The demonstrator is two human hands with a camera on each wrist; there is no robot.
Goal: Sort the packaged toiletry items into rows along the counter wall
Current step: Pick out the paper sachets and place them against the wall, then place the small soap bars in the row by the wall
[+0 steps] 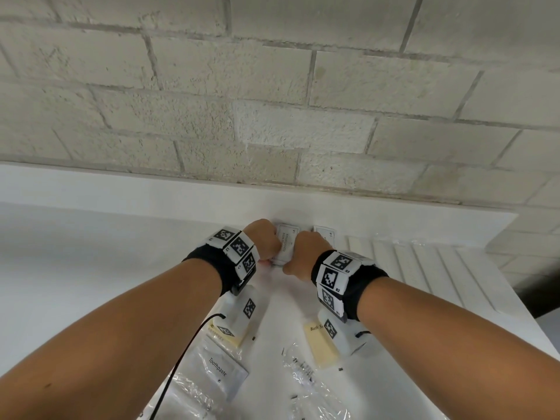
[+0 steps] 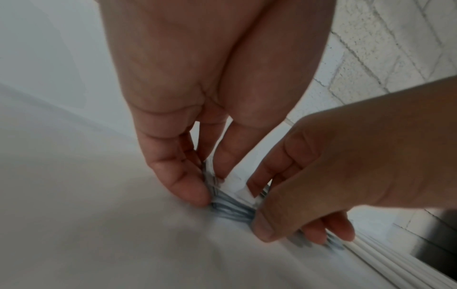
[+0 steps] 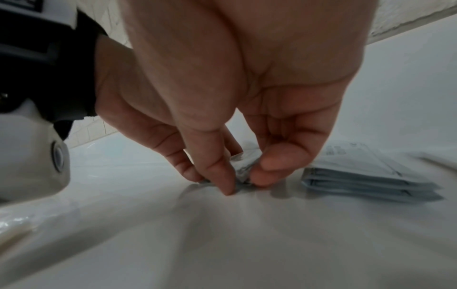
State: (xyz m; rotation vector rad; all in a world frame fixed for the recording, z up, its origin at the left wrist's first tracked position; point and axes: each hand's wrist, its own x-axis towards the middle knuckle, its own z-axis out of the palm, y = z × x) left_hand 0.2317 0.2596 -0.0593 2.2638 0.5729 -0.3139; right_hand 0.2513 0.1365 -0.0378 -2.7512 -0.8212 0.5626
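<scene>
A small stack of white conditioner sachets (image 1: pixel 285 244) lies on the white counter (image 1: pixel 91 268) close to the wall. My left hand (image 1: pixel 265 242) pinches its left edge and my right hand (image 1: pixel 303 253) pinches its right edge. The left wrist view shows both sets of fingers closed on the stack's near end (image 2: pixel 231 205). In the right wrist view my thumb and fingers squeeze the sachets (image 3: pixel 243 170). A second stack of white sachets (image 1: pixel 325 234) (image 3: pixel 366 176) lies just to the right, untouched.
Nearer me lie a toothpaste packet (image 1: pixel 219 369), two yellow bath soap packets (image 1: pixel 321 347) (image 1: pixel 225 334) and clear plastic wrappers (image 1: pixel 306 374). A ribbed drain board (image 1: pixel 424 268) runs along the right. The brick wall (image 1: pixel 272 116) rises behind the counter's raised back ledge.
</scene>
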